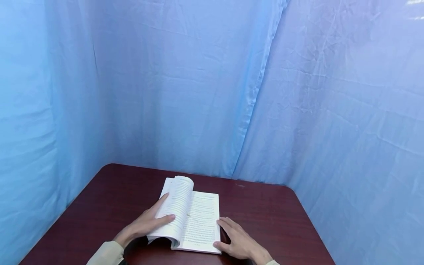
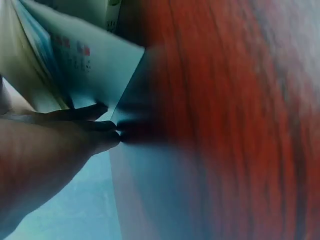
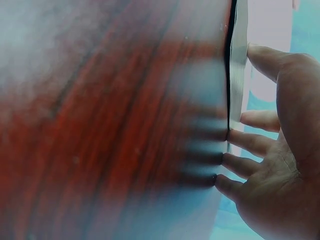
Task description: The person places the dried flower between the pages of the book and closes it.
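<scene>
An open paperback book [image 1: 200,221] with printed text lies on the dark red table, its left pages bowed upward in a thick curl. My left hand [image 1: 145,222] holds this raised left part, thumb across the printed page. In the left wrist view, other fingers [image 2: 102,127] of that hand are by the lifted cover [image 2: 95,60], close to the tabletop. At the book's right edge is my right hand [image 1: 240,241], its fingers spread and fairly straight. The right wrist view shows its thumb [image 3: 267,60] touching the page block's edge [image 3: 239,65], with fingertips low beside it.
The dark red wooden table [image 1: 271,213] has rounded far corners and extends on both sides of the book. Blue cloth curtains [image 1: 185,88] hang behind it and along the left and right sides.
</scene>
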Motion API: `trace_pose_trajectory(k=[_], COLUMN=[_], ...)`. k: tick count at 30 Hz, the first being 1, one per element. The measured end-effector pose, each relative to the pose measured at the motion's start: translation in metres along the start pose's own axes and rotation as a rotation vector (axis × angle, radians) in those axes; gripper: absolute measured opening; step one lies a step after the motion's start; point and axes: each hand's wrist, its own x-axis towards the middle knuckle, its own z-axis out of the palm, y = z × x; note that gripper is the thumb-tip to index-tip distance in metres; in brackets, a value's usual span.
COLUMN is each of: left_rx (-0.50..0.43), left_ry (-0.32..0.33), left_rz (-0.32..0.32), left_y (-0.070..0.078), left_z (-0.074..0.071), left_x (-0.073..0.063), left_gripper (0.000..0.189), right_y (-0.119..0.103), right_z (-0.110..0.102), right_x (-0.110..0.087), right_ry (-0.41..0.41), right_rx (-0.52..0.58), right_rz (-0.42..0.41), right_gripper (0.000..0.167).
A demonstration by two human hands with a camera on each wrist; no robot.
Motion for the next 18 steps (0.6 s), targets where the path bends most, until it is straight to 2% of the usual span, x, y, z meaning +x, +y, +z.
trace_pose_trajectory(k=[3, 9, 18], left_rx=[-0.001, 0.071, 0.073], left_ry=[0.024, 0.124, 0.153], left_rz=[0.027, 0.071, 0.089], left_y=[0.002, 0.006, 0.007], left_z=[0.003, 0.008, 0.013], left_x=[0.000, 0.002, 0.004], left_gripper=[0.104, 0.103, 0.104], right_y=[0.001, 0.002, 0.003], right_z=[0.001, 0.003, 0.002], right_x=[-0.001, 0.000, 0.001], right_ry=[0.011, 0.016, -0.001], right_rx=[-0.007, -0.004, 0.025], right_rz=[-0.011, -0.002, 0.014], right_gripper=[0.084, 0.084, 0.084])
